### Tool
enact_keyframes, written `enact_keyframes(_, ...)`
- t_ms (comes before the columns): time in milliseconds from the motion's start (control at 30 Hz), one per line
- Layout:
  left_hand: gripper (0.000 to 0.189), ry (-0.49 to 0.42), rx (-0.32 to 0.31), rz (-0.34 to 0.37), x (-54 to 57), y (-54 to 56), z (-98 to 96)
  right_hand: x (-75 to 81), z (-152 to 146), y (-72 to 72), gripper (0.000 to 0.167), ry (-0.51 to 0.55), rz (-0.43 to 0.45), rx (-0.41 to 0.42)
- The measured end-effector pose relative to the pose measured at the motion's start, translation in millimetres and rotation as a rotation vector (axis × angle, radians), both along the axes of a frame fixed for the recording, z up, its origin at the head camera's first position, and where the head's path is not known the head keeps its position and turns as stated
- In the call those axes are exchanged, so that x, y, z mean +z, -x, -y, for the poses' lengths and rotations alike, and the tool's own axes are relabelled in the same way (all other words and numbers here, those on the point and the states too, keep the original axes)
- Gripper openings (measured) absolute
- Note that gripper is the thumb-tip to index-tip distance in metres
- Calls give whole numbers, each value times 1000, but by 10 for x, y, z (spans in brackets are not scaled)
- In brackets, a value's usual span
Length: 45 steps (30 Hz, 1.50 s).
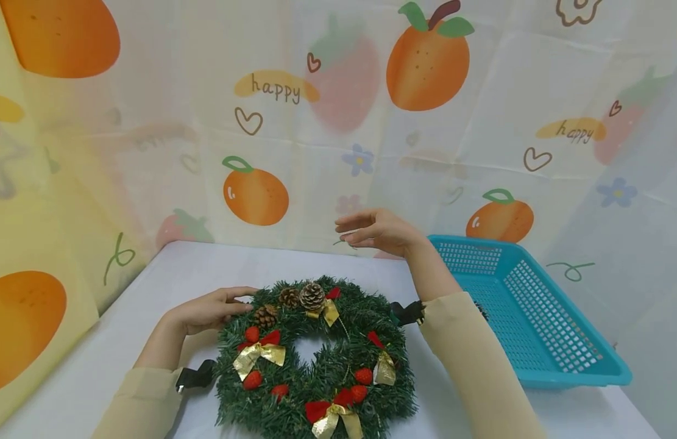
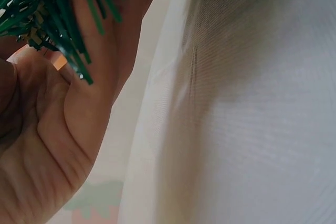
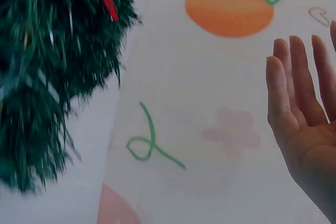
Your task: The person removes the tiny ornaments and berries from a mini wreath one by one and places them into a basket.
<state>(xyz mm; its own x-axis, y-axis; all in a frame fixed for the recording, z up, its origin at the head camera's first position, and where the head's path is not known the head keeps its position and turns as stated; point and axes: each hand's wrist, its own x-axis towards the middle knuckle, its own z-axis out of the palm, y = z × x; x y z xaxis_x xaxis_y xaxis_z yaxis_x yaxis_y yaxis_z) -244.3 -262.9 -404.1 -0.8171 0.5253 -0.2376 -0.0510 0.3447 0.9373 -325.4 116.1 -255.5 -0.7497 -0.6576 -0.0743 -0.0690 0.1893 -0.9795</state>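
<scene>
A green wreath [image 1: 311, 366] with pine cones [image 1: 312, 296], red-and-gold bows and red berries lies on the white table. My left hand [image 1: 214, 311] holds its upper left edge between thumb and fingers; the fingertips are hidden among the needles. In the left wrist view, green needles [image 2: 44, 19] hang across the fingers of that hand [image 2: 63, 114]. Raised above the wreath's upper right, my right hand [image 1: 379, 231] touches nothing, its fingers loosely extended. The right wrist view shows this hand [image 3: 310, 119] apart from the wreath [image 3: 58, 51].
A blue plastic basket [image 1: 557, 329] stands at the right of the table, behind the right forearm. Part of a dark item [image 1: 482, 311] shows inside it, mostly hidden by the sleeve. A fruit-print cloth [image 1: 327, 183] hangs behind the white table [image 1: 201, 268].
</scene>
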Motion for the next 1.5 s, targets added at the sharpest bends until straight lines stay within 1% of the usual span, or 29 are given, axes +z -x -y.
enact_keyframes(233,66,3,5,0,-1,0,-5,-181,218,24,52,-3,45,135)
enact_keyframes(367,66,6,6,3,0,-3,-3,-292,317,49,50,-30,80,159)
enact_keyframes(533,66,10,10,2,15,-5,-12,-395,409,73,48,-102,112,176)
enact_keyframes(600,66,10,10,0,19,-2,-18,-431,423,73,49,-135,113,194)
enact_keyframes(867,67,14,10,2,17,2,-28,-563,462,65,49,-203,96,302)
enact_keyframes(1000,67,13,12,5,15,-6,-25,-614,508,61,49,-248,87,334)
enact_keyframes(1167,67,16,12,-2,13,-10,-27,-647,550,47,51,-298,87,342)
enact_keyframes(1300,67,14,13,-5,6,-5,-27,-660,559,30,51,-333,93,316)
enact_keyframes(1500,66,10,20,-2,-15,9,-13,-671,560,8,48,-341,100,302)
